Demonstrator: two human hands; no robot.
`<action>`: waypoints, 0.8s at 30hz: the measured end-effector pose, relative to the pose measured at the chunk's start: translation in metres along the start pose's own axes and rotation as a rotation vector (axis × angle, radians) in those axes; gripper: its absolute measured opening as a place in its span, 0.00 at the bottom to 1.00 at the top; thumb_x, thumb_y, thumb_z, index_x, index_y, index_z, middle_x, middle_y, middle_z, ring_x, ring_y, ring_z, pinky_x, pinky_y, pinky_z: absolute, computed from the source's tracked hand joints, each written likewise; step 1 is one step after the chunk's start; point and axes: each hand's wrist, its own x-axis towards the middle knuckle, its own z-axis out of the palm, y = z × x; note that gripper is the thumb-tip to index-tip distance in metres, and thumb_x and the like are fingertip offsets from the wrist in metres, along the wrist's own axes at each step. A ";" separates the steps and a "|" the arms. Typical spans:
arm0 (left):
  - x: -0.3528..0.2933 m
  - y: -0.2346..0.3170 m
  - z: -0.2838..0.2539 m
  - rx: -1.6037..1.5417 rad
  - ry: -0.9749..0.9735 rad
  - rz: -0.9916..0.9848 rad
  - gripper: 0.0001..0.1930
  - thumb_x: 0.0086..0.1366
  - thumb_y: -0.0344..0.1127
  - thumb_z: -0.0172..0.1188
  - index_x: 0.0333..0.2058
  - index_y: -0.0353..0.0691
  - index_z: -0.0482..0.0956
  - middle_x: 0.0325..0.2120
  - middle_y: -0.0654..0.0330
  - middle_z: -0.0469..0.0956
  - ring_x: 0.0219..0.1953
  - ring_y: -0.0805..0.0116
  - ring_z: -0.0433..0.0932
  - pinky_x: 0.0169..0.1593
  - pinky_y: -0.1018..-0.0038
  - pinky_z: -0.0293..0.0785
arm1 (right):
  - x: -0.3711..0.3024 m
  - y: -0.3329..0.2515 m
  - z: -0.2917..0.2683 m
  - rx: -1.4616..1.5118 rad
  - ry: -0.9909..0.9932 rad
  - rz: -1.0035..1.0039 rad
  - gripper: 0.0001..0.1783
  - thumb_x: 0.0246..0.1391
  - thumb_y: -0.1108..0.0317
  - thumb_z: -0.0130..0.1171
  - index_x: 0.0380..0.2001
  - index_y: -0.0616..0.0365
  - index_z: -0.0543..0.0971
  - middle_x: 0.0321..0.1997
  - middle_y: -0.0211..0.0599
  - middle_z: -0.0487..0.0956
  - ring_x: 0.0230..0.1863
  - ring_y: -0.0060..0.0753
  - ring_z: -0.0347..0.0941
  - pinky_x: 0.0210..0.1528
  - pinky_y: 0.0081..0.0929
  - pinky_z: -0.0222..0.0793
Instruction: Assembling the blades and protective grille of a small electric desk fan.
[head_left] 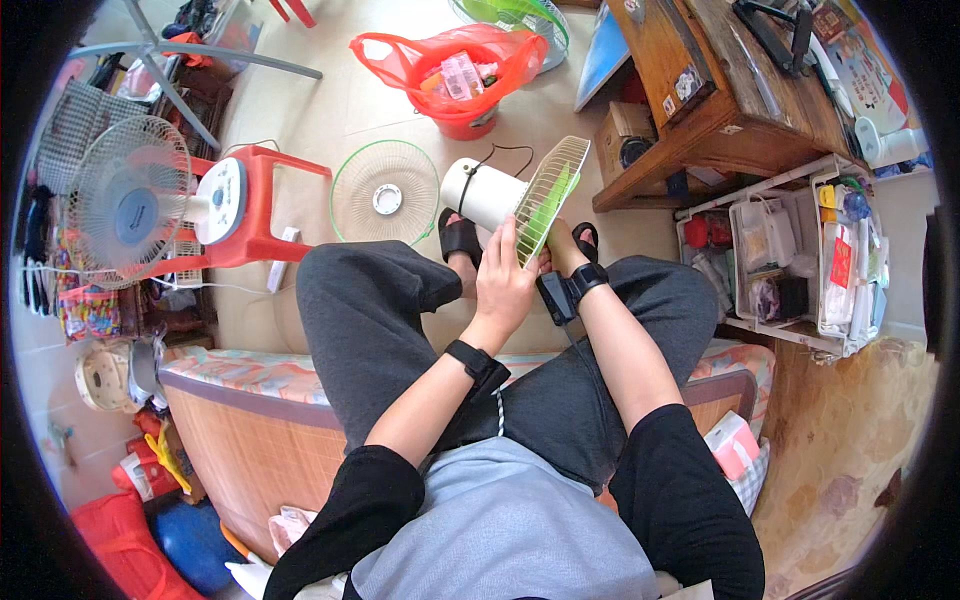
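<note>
Between my knees an electric fan lies tipped, its white housing (pixel 485 193) to the left and its pale wire rear grille (pixel 553 165) facing right. Green blades (pixel 548 205) show through and beside the wires. My left hand (pixel 503 280) holds the lower edge of the grille, fingers stretched up along it near the housing. On the blade side is my right hand (pixel 568 255), close to the grille's lower end; most of its fingers are hidden. A round wire front grille with a green rim (pixel 385 190) lies flat on the floor to the left.
A red stool (pixel 265 215) at left carries a standing white fan (pixel 135 210). Beyond my feet is a red bucket (pixel 465 122) lined with a red bag. A wooden desk (pixel 720 130) and a white drawer rack (pixel 765 250) stand at right. A patterned bed edge (pixel 260 385) is beneath me.
</note>
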 end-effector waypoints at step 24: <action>0.004 -0.004 0.000 -0.057 0.007 0.006 0.09 0.50 0.29 0.58 0.33 0.38 0.78 0.52 0.42 0.63 0.48 0.46 0.69 0.47 0.63 0.71 | 0.009 -0.004 -0.004 0.062 -0.201 0.095 0.25 0.57 0.44 0.37 0.14 0.45 0.67 0.07 0.25 0.60 0.05 0.21 0.47 0.08 0.22 0.38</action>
